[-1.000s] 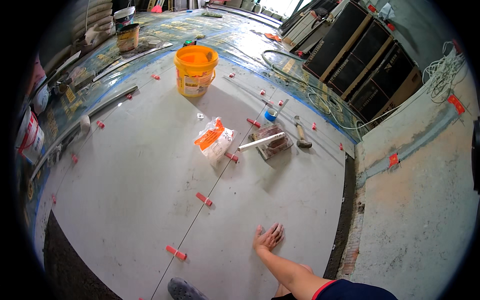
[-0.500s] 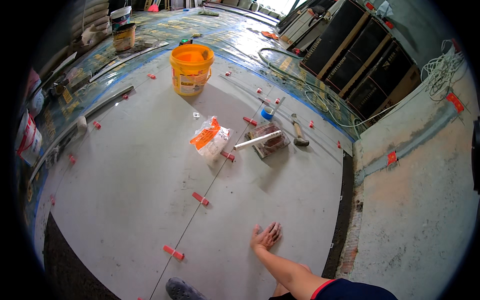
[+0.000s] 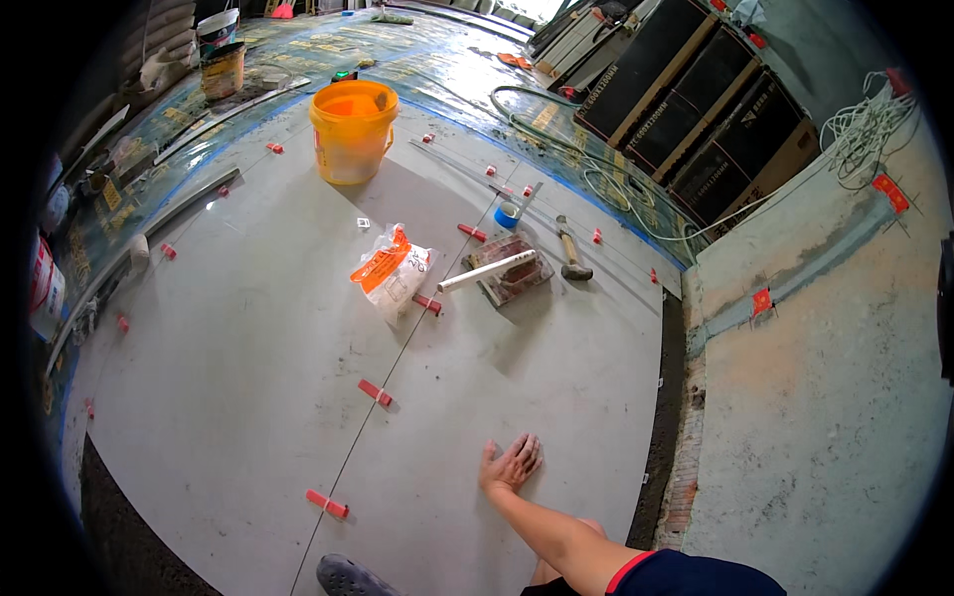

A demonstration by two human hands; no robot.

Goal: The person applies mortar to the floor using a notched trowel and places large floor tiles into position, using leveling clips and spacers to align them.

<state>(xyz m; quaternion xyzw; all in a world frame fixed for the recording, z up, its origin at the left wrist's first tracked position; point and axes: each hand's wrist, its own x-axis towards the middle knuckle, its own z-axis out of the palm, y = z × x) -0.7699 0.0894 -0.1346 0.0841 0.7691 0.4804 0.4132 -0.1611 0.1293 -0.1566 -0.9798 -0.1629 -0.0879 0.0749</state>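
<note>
"Our right hand point(image 3: 513, 463) lies palm down and unclosed, fingers extended. We cannot tell how our left hand stands; it is out of view."

"Where is our grey tile point(image 3: 556, 377)?"

"Under that palm, between the thin joint point(image 3: 352, 447) and the dark strip point(image 3: 651, 427) beside the wall point(image 3: 795, 447). We see red wedges point(image 3: 376, 392) along that joint."

"And farther out?"

"We have a plastic bag point(image 3: 394, 273) near the joint, then a brownish block point(image 3: 519, 280) with a white bar point(image 3: 487, 271) across it, a hammer point(image 3: 569, 248) to its right, and a yellow bucket point(image 3: 350, 144) beyond the bag."
</note>
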